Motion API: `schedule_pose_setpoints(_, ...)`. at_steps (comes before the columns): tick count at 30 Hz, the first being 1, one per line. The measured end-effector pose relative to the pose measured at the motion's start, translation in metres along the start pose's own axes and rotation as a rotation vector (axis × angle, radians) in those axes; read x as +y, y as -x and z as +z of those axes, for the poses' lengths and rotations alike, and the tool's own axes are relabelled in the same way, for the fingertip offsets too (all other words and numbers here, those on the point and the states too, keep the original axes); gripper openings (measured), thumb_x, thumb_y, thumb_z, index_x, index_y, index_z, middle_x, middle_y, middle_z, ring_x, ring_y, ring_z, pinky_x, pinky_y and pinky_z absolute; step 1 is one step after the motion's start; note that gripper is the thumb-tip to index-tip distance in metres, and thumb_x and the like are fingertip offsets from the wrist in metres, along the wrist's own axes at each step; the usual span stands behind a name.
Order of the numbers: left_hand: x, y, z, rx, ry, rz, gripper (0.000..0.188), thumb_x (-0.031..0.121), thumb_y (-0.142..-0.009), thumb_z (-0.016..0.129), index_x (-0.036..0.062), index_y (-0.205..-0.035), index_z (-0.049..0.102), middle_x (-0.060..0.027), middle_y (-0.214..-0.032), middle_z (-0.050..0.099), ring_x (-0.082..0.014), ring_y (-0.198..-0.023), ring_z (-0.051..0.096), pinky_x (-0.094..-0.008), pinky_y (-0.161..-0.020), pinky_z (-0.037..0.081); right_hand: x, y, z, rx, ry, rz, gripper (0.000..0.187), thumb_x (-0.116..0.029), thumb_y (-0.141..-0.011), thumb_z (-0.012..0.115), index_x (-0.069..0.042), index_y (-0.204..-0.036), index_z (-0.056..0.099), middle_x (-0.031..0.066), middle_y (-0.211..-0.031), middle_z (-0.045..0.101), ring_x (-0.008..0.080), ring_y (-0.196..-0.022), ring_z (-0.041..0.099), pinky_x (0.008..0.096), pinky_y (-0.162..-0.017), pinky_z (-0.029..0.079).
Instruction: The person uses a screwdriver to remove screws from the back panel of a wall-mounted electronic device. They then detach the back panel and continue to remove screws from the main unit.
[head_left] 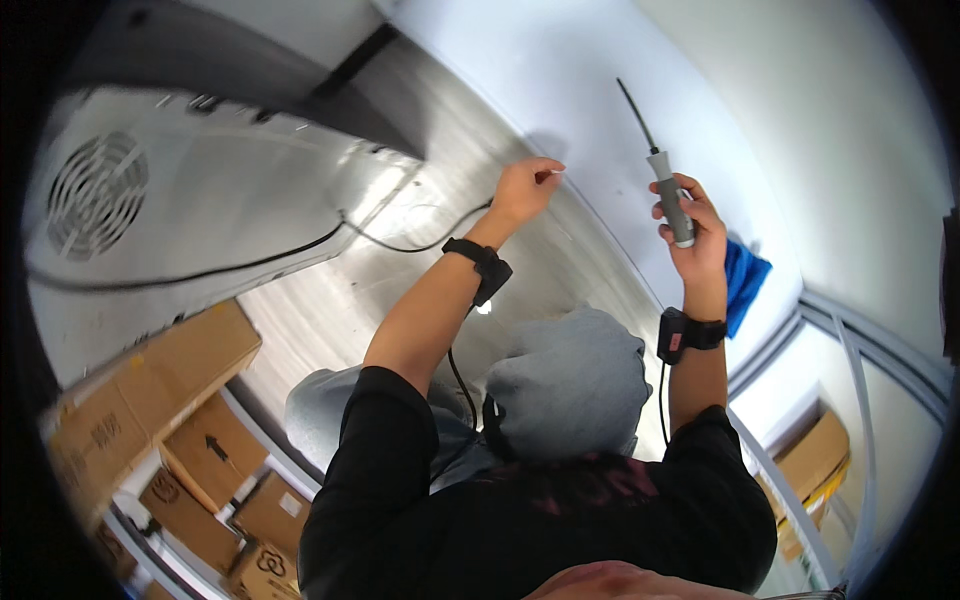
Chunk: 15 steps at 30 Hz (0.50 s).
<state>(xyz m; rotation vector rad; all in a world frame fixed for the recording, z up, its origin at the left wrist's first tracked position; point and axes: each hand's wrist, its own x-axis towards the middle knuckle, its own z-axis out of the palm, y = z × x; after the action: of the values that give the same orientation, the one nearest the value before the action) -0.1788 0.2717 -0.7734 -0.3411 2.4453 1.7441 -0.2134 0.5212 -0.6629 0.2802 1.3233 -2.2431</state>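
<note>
The screwdriver, with a grey handle and a thin dark shaft, stands upright at the far right of the scene, its tip pointing away over a white surface. The right hand is wrapped around the lower part of the handle, fingers curled closed about it, and a black band sits on that wrist. Just right of this hand a blue cloth lies on the white surface. To the left, well apart from the tool, the left hand reaches to the edge where the white surface meets a brushed metal panel; its thumb and forefinger are pressed together on something small and pale, too small to make out. This wrist also carries a black band, with a thin cable running down the forearm. A black cord trails leftward across the metal panel toward a grey housing with a round fan grille at the far left. Near the lower left, brown cardboard boxes are stacked. The person's knees in grey trousers sit between the arms, nearer the camera.
</note>
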Motion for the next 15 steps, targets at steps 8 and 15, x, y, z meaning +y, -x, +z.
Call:
schedule_pose_setpoints(8, 0.099, 0.037, -0.151, 0.203, 0.52, -0.056, 0.026, 0.02, -0.097, 0.047, 0.0032, -0.112, 0.058, -0.004, -0.09, 0.064, -0.0118, -0.077, 0.061, -0.0255, -0.07, 0.05, -0.025, 0.007, 0.155, -0.283, 0.024, -0.049, 0.043, -0.011, -0.081, 0.053, 0.003, -0.12, 0.043, 0.0208, -0.109, 0.058, 0.0175, -0.069, 0.06, 0.0198, -0.043, 0.043)
schedule_pose_setpoints(15, 0.188, 0.083, -0.225, 0.159, 0.924, 0.251, 0.036, 0.025, -0.099, 0.037, -0.0023, -0.122, 0.047, -0.0154, -0.098, 0.064, -0.0187, -0.078, 0.065, -0.0282, -0.067, 0.055, -0.011, 0.053, 0.233, -0.486, -0.037, 0.01, 0.038, -0.013, -0.086, 0.051, 0.003, -0.119, 0.046, 0.0231, -0.109, 0.059, 0.0142, -0.054, 0.056, 0.0213, -0.04, 0.039)
